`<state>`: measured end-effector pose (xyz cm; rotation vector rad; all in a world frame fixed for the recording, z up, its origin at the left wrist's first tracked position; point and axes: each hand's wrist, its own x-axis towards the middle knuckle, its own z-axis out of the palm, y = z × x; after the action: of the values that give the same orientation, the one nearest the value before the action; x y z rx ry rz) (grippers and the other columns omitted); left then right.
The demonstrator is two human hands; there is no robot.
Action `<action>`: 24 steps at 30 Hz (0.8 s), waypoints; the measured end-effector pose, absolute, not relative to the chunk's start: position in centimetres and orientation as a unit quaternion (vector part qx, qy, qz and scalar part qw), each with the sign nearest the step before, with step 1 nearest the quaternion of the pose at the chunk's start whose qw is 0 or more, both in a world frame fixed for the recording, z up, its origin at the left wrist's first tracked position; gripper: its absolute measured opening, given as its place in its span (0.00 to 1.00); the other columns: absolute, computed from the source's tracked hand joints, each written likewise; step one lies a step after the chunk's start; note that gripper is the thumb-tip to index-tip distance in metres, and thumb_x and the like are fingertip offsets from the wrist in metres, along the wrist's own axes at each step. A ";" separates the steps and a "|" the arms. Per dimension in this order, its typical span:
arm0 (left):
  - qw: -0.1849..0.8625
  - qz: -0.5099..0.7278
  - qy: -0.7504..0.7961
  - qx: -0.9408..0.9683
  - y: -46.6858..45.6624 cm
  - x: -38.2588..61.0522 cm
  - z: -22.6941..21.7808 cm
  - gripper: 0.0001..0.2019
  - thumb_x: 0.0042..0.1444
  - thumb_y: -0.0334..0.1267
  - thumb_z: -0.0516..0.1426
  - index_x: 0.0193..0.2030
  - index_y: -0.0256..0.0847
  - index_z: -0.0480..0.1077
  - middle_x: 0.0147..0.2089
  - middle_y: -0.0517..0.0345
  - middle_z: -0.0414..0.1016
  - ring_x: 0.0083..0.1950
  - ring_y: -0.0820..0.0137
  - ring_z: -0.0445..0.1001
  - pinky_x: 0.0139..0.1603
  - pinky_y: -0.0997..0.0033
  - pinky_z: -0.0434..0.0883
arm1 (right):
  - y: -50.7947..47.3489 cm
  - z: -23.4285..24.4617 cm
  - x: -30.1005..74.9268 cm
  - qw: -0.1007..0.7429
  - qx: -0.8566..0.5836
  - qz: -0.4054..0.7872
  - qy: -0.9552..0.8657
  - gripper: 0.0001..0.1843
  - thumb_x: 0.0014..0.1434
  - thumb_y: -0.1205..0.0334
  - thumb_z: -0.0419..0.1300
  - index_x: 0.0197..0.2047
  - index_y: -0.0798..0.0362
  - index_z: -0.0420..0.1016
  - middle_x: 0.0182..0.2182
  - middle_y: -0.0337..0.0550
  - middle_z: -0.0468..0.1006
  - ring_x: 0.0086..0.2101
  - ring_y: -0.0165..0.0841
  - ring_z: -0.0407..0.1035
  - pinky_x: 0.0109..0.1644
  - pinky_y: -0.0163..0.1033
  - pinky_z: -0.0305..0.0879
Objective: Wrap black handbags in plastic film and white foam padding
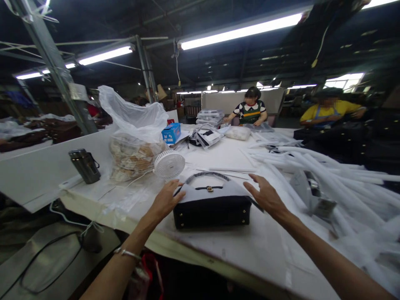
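A black handbag [212, 212] lies on the white table in front of me, its studded base turned toward me. White wrapping sheet [193, 195] covers its upper side around a gold clasp [209, 189]. Its wrapped handle [208, 175] arches away from me. My left hand [167, 196] is at the bag's left end, fingers stretched out, the thumb close to the bag's edge; whether it touches is unclear. My right hand [265, 192] hovers just beyond the right end with fingers spread, holding nothing. A dark strap [256, 204] sticks out below it.
Left of the bag stand a small white fan [169, 164], a clear sack of crumpled paper [133, 156], and a dark flask [84, 166]. Long white foam rolls [312, 162] and a tape dispenser [312, 193] lie to the right. Two people [250, 108] sit across the table.
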<state>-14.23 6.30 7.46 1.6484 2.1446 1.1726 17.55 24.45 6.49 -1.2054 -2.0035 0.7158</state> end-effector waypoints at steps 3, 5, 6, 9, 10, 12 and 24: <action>0.064 0.337 0.680 0.648 6.2 -12.1 8.4 0.24 0.54 0.47 0.61 0.57 0.44 0.70 0.65 0.48 0.67 0.67 0.55 0.62 0.69 0.54 0.56 | 22.9 8.1 16.4 0.344 -0.303 0.119 -0.881 0.31 0.60 0.46 0.59 0.62 0.52 0.66 0.60 0.53 0.69 0.60 0.47 0.61 0.66 0.55 0.52; 0.026 0.262 0.651 0.712 6.4 -10.6 8.7 0.35 0.50 0.48 0.64 0.64 0.43 0.63 0.68 0.45 0.62 0.69 0.53 0.60 0.69 0.50 0.57 | 21.8 8.7 15.2 0.299 -0.200 0.056 -0.931 0.36 0.56 0.45 0.64 0.63 0.52 0.65 0.62 0.53 0.67 0.62 0.47 0.59 0.68 0.58 0.49; 0.006 0.223 0.640 0.735 6.5 -9.8 8.7 0.40 0.48 0.48 0.66 0.66 0.42 0.60 0.69 0.43 0.60 0.70 0.52 0.58 0.68 0.47 0.57 | 21.3 8.8 14.5 0.271 -0.157 0.031 -0.949 0.39 0.53 0.45 0.67 0.64 0.53 0.64 0.63 0.54 0.66 0.63 0.48 0.58 0.69 0.59 0.46; -0.038 0.133 0.625 0.768 6.8 -8.2 8.0 0.46 0.43 0.43 0.70 0.68 0.40 0.55 0.70 0.40 0.59 0.70 0.50 0.57 0.67 0.43 0.57 | 20.5 8.2 13.0 0.200 -0.080 -0.020 -0.976 0.46 0.48 0.48 0.71 0.65 0.55 0.62 0.64 0.57 0.64 0.64 0.50 0.55 0.69 0.62 0.40; -0.052 0.117 0.624 0.771 6.9 -7.8 7.6 0.46 0.43 0.39 0.70 0.68 0.40 0.54 0.69 0.40 0.60 0.69 0.51 0.59 0.67 0.44 0.59 | 20.5 7.9 12.8 0.180 -0.073 -0.027 -0.981 0.47 0.47 0.50 0.72 0.65 0.56 0.62 0.63 0.58 0.65 0.64 0.50 0.56 0.69 0.62 0.41; -0.085 0.107 0.623 0.770 7.0 -7.3 6.6 0.45 0.44 0.33 0.69 0.68 0.40 0.54 0.68 0.40 0.61 0.68 0.52 0.62 0.65 0.48 0.62 | 20.6 7.1 12.6 0.151 -0.077 -0.028 -0.985 0.48 0.46 0.56 0.74 0.66 0.56 0.60 0.63 0.58 0.66 0.62 0.50 0.58 0.68 0.61 0.45; -0.235 0.184 0.605 0.738 7.0 -6.7 0.9 0.26 0.62 0.23 0.47 0.67 0.39 0.59 0.61 0.47 0.72 0.59 0.64 0.73 0.58 0.60 0.70 | 20.6 3.5 12.8 0.202 -0.071 -0.027 -0.976 0.29 0.59 0.69 0.61 0.63 0.53 0.64 0.58 0.54 0.72 0.55 0.44 0.68 0.59 0.53 0.64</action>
<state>-6.72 6.96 0.92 2.7449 2.2523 0.6836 12.78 20.59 3.48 -0.1982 -2.7268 -0.0756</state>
